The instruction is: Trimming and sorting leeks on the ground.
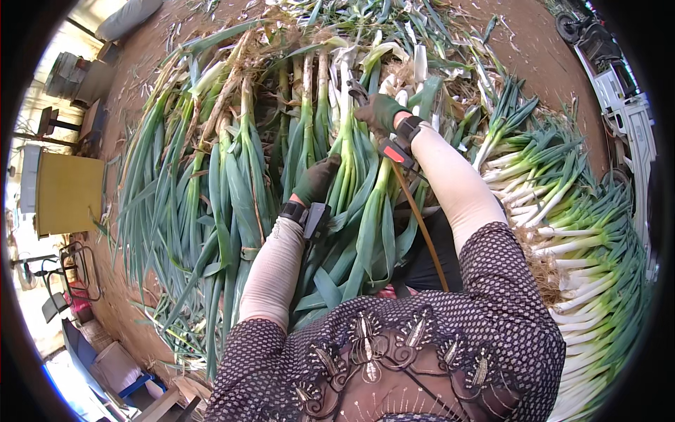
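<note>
My left hand (318,179), in a dark green glove, grips a leek (345,118) at its leaves; some of the fingers are hidden behind them. The leek's pale shank points away from me. Beside that shank, my gloved right hand (384,113) is closed on a handheld air blow gun (358,92), its tip close to the white part. A brown-orange hose (420,221) runs from below the right hand towards my lap. More untrimmed leeks (245,137) with dry roots and long green leaves lie to the left and under my forearms.
Cleaned white leeks (585,287) lie in a long curved row at the right. Leaf scraps (422,26) cover the brown ground beyond the pile. A yellow box-like object (71,192) and a wire-framed cart (79,274) stand at the left; a white vehicle (627,121) is at the far right.
</note>
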The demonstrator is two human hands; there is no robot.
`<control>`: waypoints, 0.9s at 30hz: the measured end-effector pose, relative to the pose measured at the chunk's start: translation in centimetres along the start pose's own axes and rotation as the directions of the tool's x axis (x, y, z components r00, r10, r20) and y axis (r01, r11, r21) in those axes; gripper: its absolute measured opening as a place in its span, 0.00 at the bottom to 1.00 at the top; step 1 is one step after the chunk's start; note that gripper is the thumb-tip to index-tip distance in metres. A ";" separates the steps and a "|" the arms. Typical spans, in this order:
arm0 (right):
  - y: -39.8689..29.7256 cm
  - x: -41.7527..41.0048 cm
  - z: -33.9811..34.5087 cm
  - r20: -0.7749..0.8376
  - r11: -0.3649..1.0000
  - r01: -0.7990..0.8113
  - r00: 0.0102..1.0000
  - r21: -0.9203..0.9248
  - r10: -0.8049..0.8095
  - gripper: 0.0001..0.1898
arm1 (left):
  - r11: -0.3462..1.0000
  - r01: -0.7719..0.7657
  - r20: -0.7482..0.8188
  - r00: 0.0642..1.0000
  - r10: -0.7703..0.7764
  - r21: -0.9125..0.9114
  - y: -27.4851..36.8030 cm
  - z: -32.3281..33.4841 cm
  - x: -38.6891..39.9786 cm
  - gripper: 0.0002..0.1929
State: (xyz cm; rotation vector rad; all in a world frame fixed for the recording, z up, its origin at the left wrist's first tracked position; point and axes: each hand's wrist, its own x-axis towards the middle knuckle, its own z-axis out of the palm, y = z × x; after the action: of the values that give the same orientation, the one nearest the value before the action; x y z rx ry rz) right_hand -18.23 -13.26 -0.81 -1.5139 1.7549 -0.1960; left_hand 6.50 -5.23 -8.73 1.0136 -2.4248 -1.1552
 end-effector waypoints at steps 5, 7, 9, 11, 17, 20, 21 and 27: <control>-1.3 -9.7 0.1 0.081 0.994 0.065 0.995 -0.084 -0.059 0.24 | 0.929 0.162 -0.112 0.971 -0.209 -0.333 -0.6 0.0 -0.2 0.21; -0.5 -15.0 1.1 0.119 0.998 0.058 0.991 -0.012 -0.056 0.22 | 0.753 0.183 -0.106 0.942 -0.318 -0.633 -1.0 0.0 -0.1 0.22; 0.7 -19.0 2.2 0.234 0.994 0.081 0.968 0.067 -0.095 0.21 | 0.585 0.228 -0.054 0.904 -0.423 -0.778 -1.2 -0.1 0.2 0.25; 1.7 -20.8 2.8 0.276 0.994 0.023 0.960 0.111 -0.053 0.23 | 0.371 0.147 -0.007 0.923 -0.384 -0.917 -0.7 -0.2 0.4 0.27; 2.6 -20.3 1.6 0.180 0.922 -0.208 0.971 0.327 0.155 0.28 | -0.175 0.170 0.188 0.978 -0.091 -0.970 4.2 1.0 0.9 0.16; 1.8 -19.9 1.6 -0.196 0.990 0.030 0.981 0.137 -0.003 0.30 | 0.964 -0.054 0.027 0.998 0.048 0.262 6.3 1.6 1.7 0.16; 1.7 -20.0 1.7 0.198 0.899 -0.212 0.970 0.384 0.144 0.31 | 0.950 -0.057 0.066 0.997 0.039 0.305 6.7 1.6 1.8 0.19; 1.6 -20.2 4.6 0.153 0.999 -0.018 0.988 -0.049 0.025 0.33 | 0.712 0.575 -0.653 0.726 -0.216 0.403 5.2 -2.9 1.1 0.30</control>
State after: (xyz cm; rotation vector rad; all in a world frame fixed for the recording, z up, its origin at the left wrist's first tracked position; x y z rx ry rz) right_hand -17.06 6.82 4.36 -1.5020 1.6627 -0.0264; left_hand 4.69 -5.41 -2.96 1.8601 -2.0976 -0.0620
